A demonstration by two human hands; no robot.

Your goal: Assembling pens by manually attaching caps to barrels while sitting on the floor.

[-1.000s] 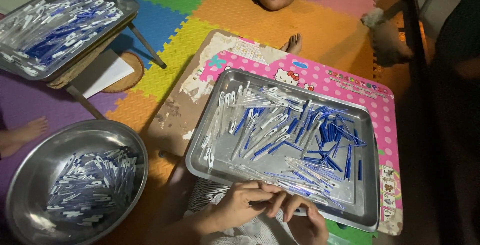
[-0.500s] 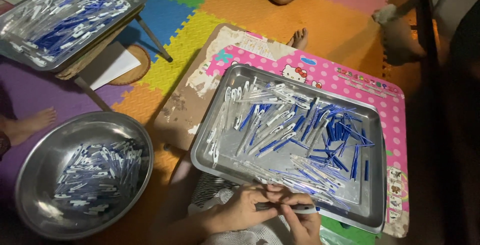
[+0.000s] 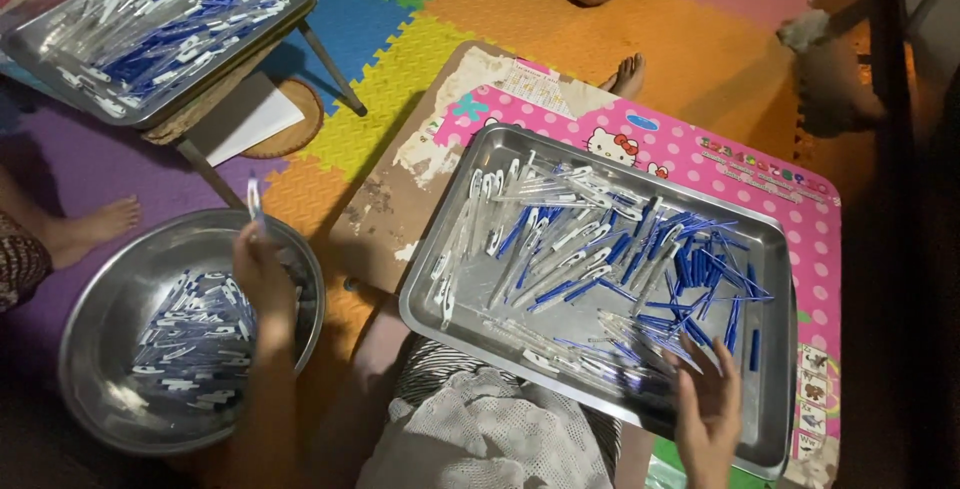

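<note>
On the floor mat point(image 3: 700, 59) before us, a tray point(image 3: 770, 349) full of pens point(image 3: 600, 249) rests on a low board point(image 3: 810, 239). To our left sits a bowl point(image 3: 100, 349) holding more pens, our left hand point(image 3: 262, 274) above its right rim. Behind the bowl, a second tray point(image 3: 60, 59) stands raised on a stand. Our right hand point(image 3: 708, 404) lies in the near tray's front right corner.

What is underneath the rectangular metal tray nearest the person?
The tray rests on a pink dotted board, which lies on worn cardboard. Its near edge overlaps the person's lap cloth. What lies beneath the tray's middle is covered.
</note>
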